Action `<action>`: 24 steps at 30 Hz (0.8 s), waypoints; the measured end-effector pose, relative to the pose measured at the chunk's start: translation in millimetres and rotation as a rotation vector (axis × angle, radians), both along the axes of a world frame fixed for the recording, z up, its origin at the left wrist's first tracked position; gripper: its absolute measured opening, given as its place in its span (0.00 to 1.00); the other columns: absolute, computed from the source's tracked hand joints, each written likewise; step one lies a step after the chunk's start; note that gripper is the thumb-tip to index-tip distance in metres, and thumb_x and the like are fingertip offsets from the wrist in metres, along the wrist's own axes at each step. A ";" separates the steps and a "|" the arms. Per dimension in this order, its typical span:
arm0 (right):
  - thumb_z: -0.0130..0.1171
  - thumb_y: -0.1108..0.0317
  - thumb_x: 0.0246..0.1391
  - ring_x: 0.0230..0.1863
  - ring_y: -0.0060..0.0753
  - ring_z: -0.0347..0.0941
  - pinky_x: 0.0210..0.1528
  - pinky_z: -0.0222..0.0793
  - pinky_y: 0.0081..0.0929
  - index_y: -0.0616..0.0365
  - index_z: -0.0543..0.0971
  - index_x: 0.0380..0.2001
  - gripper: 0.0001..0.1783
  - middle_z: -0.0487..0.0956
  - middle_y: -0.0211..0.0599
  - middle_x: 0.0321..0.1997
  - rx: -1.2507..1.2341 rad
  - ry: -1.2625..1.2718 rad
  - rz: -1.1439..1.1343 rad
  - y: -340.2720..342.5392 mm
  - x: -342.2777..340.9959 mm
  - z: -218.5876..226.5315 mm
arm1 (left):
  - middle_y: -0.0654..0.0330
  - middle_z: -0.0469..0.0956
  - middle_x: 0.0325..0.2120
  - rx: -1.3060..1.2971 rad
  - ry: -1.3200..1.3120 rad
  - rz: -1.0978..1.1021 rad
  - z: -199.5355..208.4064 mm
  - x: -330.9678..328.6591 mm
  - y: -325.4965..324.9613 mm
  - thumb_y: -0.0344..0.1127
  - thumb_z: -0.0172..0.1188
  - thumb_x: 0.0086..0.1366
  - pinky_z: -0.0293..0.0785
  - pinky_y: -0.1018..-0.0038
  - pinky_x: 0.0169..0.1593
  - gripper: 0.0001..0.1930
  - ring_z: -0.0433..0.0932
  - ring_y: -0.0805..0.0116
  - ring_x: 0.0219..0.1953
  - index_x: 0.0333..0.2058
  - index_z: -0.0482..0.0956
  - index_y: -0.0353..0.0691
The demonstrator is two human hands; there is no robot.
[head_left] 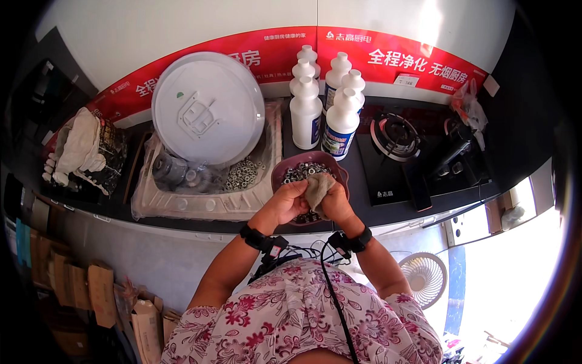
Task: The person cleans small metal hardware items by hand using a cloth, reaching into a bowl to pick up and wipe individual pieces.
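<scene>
Both hands meet over a maroon plastic basin (341, 171) full of small metal nuts (297, 174) at the counter's front edge. A crumpled grey-brown cloth (317, 190) is in my right hand (336, 204), its fingers closed around it. My left hand (290, 202) is closed too, its fingertips against the cloth's left side; what they pinch is hidden. To the left, more metal nuts (242, 174) lie in a pale sink (209, 209) wrapped in clear plastic.
A large round white lid (206, 109) leans in the sink beside clear plastic-covered items (176, 173). Several white bottles (305, 115) stand behind the basin. A black gas hob (388, 173) is on the right, pale gloves (79, 145) far left. Below are cardboard boxes (100, 294) and a fan (423, 279).
</scene>
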State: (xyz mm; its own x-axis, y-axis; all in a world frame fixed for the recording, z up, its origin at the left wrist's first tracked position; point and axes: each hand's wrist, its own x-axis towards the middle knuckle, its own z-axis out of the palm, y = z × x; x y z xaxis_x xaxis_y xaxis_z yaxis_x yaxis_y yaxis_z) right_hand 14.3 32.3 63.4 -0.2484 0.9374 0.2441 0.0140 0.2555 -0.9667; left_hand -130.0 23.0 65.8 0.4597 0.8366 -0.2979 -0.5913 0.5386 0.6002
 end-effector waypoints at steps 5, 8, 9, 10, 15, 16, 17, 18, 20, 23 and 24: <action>0.55 0.77 0.40 0.34 0.21 0.68 0.37 0.64 0.19 0.59 0.72 0.35 0.13 0.74 0.29 0.33 -0.103 0.126 0.030 -0.9 -2.6 -1.0 | 0.63 0.73 0.37 0.044 -0.120 -0.101 -18.5 -12.7 5.2 0.42 0.52 0.56 0.67 0.67 0.47 0.15 0.72 0.69 0.40 0.40 0.70 0.41; 0.53 0.78 0.42 0.36 0.20 0.67 0.38 0.64 0.19 0.58 0.72 0.36 0.14 0.73 0.29 0.34 -0.092 0.118 0.056 -0.7 -3.7 4.3 | 0.63 0.73 0.36 0.041 -0.172 -0.102 -22.6 -14.7 5.9 0.42 0.52 0.57 0.67 0.67 0.46 0.15 0.72 0.69 0.40 0.40 0.70 0.41; 0.53 0.78 0.42 0.36 0.20 0.67 0.38 0.64 0.19 0.58 0.72 0.36 0.14 0.73 0.29 0.34 -0.092 0.118 0.058 -0.6 -3.5 3.9 | 0.62 0.73 0.36 0.037 -0.217 -0.107 -23.9 -15.6 6.0 0.42 0.52 0.57 0.68 0.67 0.46 0.14 0.72 0.69 0.39 0.40 0.70 0.42; 0.53 0.78 0.42 0.36 0.20 0.67 0.38 0.64 0.19 0.58 0.72 0.37 0.14 0.73 0.29 0.35 -0.133 0.126 0.102 -0.1 -2.1 3.0 | 0.62 0.73 0.36 0.036 -0.217 -0.108 -22.9 -15.1 5.6 0.42 0.52 0.57 0.68 0.67 0.46 0.14 0.72 0.69 0.39 0.40 0.70 0.42; 0.52 0.77 0.41 0.36 0.21 0.68 0.39 0.64 0.20 0.58 0.72 0.37 0.15 0.74 0.32 0.34 0.030 0.005 0.092 2.0 0.4 3.1 | 0.63 0.73 0.36 0.072 -0.167 -0.116 -20.7 -15.0 4.8 0.42 0.50 0.58 0.69 0.69 0.45 0.13 0.73 0.71 0.39 0.39 0.70 0.42; 0.52 0.77 0.41 0.35 0.22 0.68 0.38 0.65 0.20 0.58 0.72 0.37 0.15 0.74 0.33 0.33 0.018 -0.003 0.067 2.8 0.6 0.0 | 0.63 0.73 0.36 0.072 -0.166 -0.116 -21.9 -15.3 5.3 0.42 0.50 0.58 0.69 0.69 0.45 0.13 0.73 0.71 0.39 0.39 0.70 0.42; 0.52 0.77 0.41 0.35 0.22 0.69 0.38 0.65 0.20 0.59 0.72 0.36 0.14 0.74 0.33 0.32 0.007 -0.011 0.043 3.3 0.7 -2.2 | 0.63 0.73 0.36 0.069 -0.160 -0.122 -23.5 -15.5 6.0 0.41 0.50 0.58 0.69 0.70 0.45 0.13 0.73 0.71 0.39 0.39 0.71 0.42; 0.52 0.77 0.41 0.35 0.22 0.69 0.38 0.65 0.20 0.59 0.72 0.36 0.14 0.74 0.33 0.32 0.007 -0.010 0.042 3.5 0.9 -2.9 | 0.63 0.73 0.36 0.065 -0.153 -0.128 -24.3 -15.5 6.3 0.41 0.50 0.58 0.69 0.71 0.44 0.12 0.73 0.71 0.39 0.39 0.71 0.42; 0.52 0.77 0.41 0.34 0.23 0.70 0.37 0.65 0.21 0.59 0.73 0.35 0.13 0.75 0.33 0.31 0.015 -0.066 -0.031 4.5 1.4 -3.9 | 0.64 0.73 0.36 0.057 -0.127 -0.110 -20.7 -12.7 5.2 0.40 0.50 0.59 0.70 0.71 0.43 0.12 0.73 0.71 0.38 0.38 0.71 0.42; 0.52 0.76 0.42 0.34 0.24 0.70 0.37 0.65 0.21 0.60 0.73 0.34 0.12 0.75 0.34 0.31 -0.095 -0.008 -0.015 0.5 0.7 4.2 | 0.64 0.74 0.35 0.077 -0.136 -0.107 -23.4 -15.0 5.0 0.40 0.50 0.59 0.70 0.72 0.42 0.12 0.73 0.72 0.37 0.38 0.71 0.42; 0.52 0.76 0.42 0.34 0.24 0.70 0.37 0.65 0.21 0.60 0.73 0.34 0.12 0.75 0.34 0.31 -0.094 -0.007 -0.014 0.0 -0.3 5.3 | 0.64 0.74 0.35 0.104 -0.172 -0.124 -25.2 -16.5 4.9 0.40 0.50 0.59 0.70 0.72 0.42 0.12 0.73 0.72 0.37 0.38 0.71 0.42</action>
